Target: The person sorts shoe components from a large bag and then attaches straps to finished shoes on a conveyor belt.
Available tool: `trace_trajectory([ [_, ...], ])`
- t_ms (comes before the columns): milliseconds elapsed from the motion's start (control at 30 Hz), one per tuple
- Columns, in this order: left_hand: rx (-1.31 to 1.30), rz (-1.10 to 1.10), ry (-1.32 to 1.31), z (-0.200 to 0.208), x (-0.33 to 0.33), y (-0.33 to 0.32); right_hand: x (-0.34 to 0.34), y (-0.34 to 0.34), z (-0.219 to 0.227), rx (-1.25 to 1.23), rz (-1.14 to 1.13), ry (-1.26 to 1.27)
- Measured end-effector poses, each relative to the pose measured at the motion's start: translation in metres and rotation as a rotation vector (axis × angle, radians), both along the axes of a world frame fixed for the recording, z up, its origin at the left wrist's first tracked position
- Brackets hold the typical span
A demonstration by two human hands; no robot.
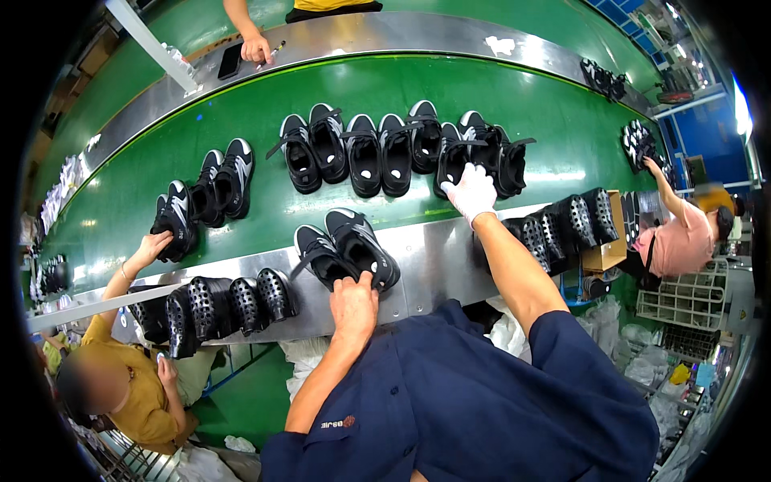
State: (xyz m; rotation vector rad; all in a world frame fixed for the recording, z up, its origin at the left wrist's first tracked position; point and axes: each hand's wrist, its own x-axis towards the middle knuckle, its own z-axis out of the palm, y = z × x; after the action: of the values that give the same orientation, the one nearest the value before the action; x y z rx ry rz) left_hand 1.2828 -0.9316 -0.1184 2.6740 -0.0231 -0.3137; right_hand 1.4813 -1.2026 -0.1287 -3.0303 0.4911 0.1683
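Note:
My bare left hand (353, 307) is closed at the heels of a pair of black sneakers with grey trim, gripping the right-hand sneaker (357, 241) by its collar. The left-hand sneaker (316, 247) of that pair sits beside it on the metal ledge. Farther off to the right, my right hand (472, 193) wears a white glove. Its thumb and fingers close around the heel of a black sneaker (454, 159) on the green belt; part of that heel is hidden. More black sneakers (365, 153) stand in a row to its left, straps loose.
Perforated black shoe-shaped pieces line the ledge at left (210, 309) and right (578, 223). A person in yellow (140, 402) touches sneakers (178, 221) at left. Across the belt, a hand (257, 50) rests near a phone (230, 61). A person in pink (679, 237) works at right.

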Motion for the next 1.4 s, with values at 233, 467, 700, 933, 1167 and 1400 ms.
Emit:
trace_trajectory([
  [233, 0.208, 0.096, -0.113, 0.024, 0.081, 0.070, 0.034, -0.020, -0.048, 0.050, -0.015, 0.081],
  [467, 0.282, -0.185, 0.093, -0.003, 0.142, 0.190, 0.074, -0.062, -0.062, 0.122, -0.172, -0.024],
  [700, 0.285, -0.278, 0.015, 0.012, 0.128, 0.191, 0.108, -0.045, 0.026, -0.045, 0.109, -0.138],
  [933, 0.294, -0.230, 0.118, 0.018, 0.138, 0.175, 0.045, 0.211, 0.002, 0.213, 0.694, 0.035],
  [1167, 0.285, -0.254, 0.070, 0.012, 0.149, 0.177, 0.085, 0.178, -0.047, 0.337, 0.656, -0.032],
  [1400, 0.321, -0.172, -0.047, -0.051, 0.209, 0.193, 0.119, 0.041, -0.045, 0.042, 0.478, -0.087],
])
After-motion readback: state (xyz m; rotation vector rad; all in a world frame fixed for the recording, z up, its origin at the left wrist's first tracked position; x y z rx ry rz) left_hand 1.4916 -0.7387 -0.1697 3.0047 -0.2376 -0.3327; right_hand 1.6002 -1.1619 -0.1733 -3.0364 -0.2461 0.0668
